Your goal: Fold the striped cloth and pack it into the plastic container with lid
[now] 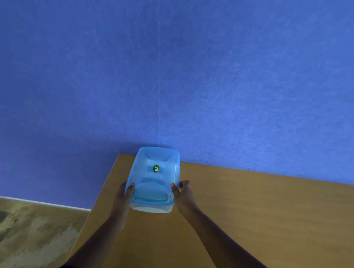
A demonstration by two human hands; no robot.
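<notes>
Plastic container (154,179) with blue lid (148,191) on, standing at the table's (250,209) far left corner against the blue wall (175,62), centre of frame. Left hand (125,194) and right hand (182,192) clasp its near sides, thumbs on the lid rim. Striped cloth not in view; presumably the lid is being seated, so even pressure at both corners is advised. Table edge lies just left; open room lies lower right.

We count one clear rectangular plastic container (150,208), capped by one translucent blue lid (154,177) bearing one round green sticker (156,168). We count two bare hands, left (125,194) and right (184,192), and one wooden table (249,219).
</notes>
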